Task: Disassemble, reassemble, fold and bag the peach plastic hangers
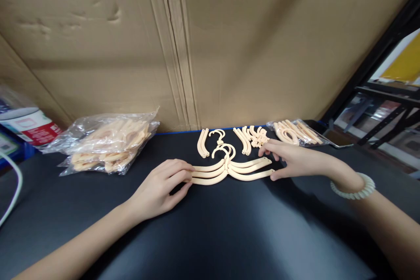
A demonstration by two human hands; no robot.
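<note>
Three cream plastic hangers (210, 180) lie overlapped on the black tabletop, with their hooks pointing away from me. My left hand (162, 186) has its fingers closed around the left arm ends of these hangers. At the other side, my right hand (295, 157) is spread, thumb by the front right arm tip and fingers over a small pile of connector pieces (260, 139). Whether those fingertips touch the pile I cannot tell. Behind the hangers are loose hanger arms (202, 143), a loose hook (218, 134) and more arms (243, 141).
Clear plastic bags (108, 144) of hanger parts are stacked at the left. Another bag (297, 132) of parts lies at the back right. Cardboard (262, 52) walls the rear edge. A white cable (15, 183) and a red-and-white tub (29, 124) are far left.
</note>
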